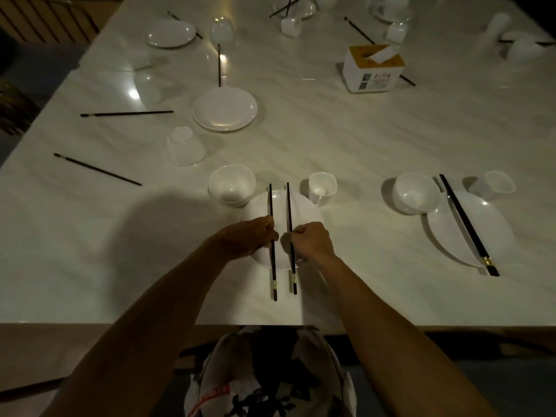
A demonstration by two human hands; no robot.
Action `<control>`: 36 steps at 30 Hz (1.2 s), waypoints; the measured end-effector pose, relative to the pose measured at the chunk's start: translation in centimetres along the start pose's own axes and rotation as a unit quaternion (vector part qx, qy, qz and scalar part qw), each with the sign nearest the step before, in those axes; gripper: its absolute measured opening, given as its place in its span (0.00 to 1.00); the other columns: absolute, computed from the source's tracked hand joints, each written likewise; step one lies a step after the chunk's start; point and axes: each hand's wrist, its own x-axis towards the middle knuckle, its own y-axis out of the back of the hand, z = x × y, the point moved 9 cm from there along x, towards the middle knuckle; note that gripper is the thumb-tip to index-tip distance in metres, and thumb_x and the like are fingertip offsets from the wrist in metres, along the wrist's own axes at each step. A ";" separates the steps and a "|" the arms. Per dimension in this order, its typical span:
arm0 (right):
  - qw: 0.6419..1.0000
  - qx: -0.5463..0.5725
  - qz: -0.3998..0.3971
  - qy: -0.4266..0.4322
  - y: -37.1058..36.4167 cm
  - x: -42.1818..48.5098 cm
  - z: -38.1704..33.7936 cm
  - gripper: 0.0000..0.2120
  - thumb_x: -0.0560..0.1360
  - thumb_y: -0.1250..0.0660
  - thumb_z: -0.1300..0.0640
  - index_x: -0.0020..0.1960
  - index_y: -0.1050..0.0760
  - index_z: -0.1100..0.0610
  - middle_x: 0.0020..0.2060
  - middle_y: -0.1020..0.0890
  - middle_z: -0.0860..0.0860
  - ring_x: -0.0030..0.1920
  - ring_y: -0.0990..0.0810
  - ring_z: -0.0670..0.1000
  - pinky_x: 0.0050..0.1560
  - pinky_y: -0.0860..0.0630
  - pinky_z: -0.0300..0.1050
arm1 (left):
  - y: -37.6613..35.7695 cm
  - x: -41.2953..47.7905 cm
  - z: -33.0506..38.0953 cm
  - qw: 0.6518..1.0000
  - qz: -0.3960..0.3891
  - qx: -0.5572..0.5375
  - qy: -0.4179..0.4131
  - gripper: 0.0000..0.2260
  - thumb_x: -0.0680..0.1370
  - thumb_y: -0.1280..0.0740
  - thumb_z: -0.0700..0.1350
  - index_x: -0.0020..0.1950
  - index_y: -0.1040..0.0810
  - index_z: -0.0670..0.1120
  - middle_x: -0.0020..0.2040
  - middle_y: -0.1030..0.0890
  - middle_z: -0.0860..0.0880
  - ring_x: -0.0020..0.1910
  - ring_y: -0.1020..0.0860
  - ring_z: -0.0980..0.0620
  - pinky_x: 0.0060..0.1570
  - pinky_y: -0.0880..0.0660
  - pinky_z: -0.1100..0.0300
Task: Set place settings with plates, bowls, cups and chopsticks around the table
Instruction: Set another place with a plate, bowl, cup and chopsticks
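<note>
A white plate [304, 210] lies near the table's front edge, straight ahead of me. My left hand [245, 237] pinches one black chopstick [270, 203] over the plate, and my right hand [313, 240] pinches a second black chopstick [288, 206] beside it. Both sticks lie almost parallel, tips pointing away from me, gold-banded ends toward me. A white bowl [231, 183] stands at the plate's far left and a white cup [322, 188] at its far right.
To the right sits a setting with plate [445, 233], bowl [416, 192], cup [498, 183] and paired chopsticks [467, 225]. Further left lie a plate [225, 109], an overturned glass [185, 145] and loose chopsticks [96, 169]. A tissue box [373, 69] stands mid-table.
</note>
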 end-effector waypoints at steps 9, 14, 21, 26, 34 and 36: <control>0.999 0.013 0.008 0.029 -0.4 0.7 -0.4 0.08 0.74 0.30 0.57 0.51 0.16 0.57 0.46 0.15 0.54 0.46 0.19 0.52 0.51 0.23 0.42 | -0.3 0.5 -2.2 0.935 0.182 -0.197 0.233 0.13 0.76 0.32 0.48 0.58 0.18 0.44 0.49 0.15 0.46 0.47 0.17 0.49 0.56 0.24 0.49; 0.999 0.035 -0.003 0.035 -0.6 0.9 -0.4 0.07 0.74 0.31 0.59 0.49 0.15 0.57 0.43 0.15 0.54 0.46 0.17 0.53 0.54 0.20 0.47 | -2.6 0.2 -3.3 0.834 0.219 -0.353 0.363 0.08 0.73 0.28 0.44 0.52 0.17 0.45 0.41 0.15 0.44 0.41 0.16 0.48 0.53 0.21 0.48; 0.995 0.099 -0.016 0.017 -0.4 1.1 0.0 0.04 0.74 0.30 0.63 0.45 0.15 0.59 0.34 0.16 0.54 0.31 0.18 0.49 0.33 0.20 0.37 | -3.4 -1.1 -2.5 0.715 0.183 -0.526 0.422 0.01 0.75 0.30 0.36 0.44 0.19 0.39 0.42 0.16 0.40 0.32 0.17 0.47 0.28 0.23 0.64; 0.994 0.105 -0.027 0.018 -0.7 1.3 0.2 0.05 0.75 0.30 0.62 0.47 0.15 0.59 0.36 0.15 0.56 0.34 0.17 0.53 0.36 0.19 0.41 | -3.6 -1.3 -2.4 0.697 0.167 -0.545 0.435 0.04 0.76 0.31 0.35 0.48 0.19 0.35 0.41 0.17 0.41 0.25 0.21 0.55 0.25 0.26 0.68; 0.992 0.117 -0.034 0.017 -0.9 1.6 0.2 0.05 0.75 0.30 0.63 0.47 0.15 0.59 0.37 0.15 0.56 0.39 0.15 0.57 0.41 0.16 0.45 | -3.8 -1.8 -2.6 0.706 0.169 -0.521 0.449 0.03 0.74 0.29 0.37 0.46 0.17 0.39 0.40 0.15 0.42 0.23 0.24 0.55 0.30 0.25 0.62; 0.992 0.117 -0.039 0.018 -1.0 1.5 0.1 0.05 0.75 0.30 0.64 0.47 0.15 0.60 0.38 0.15 0.57 0.40 0.15 0.57 0.42 0.16 0.46 | -3.8 -1.9 -2.6 0.705 0.172 -0.518 0.452 0.03 0.74 0.30 0.37 0.46 0.17 0.39 0.40 0.16 0.42 0.23 0.24 0.55 0.28 0.26 0.63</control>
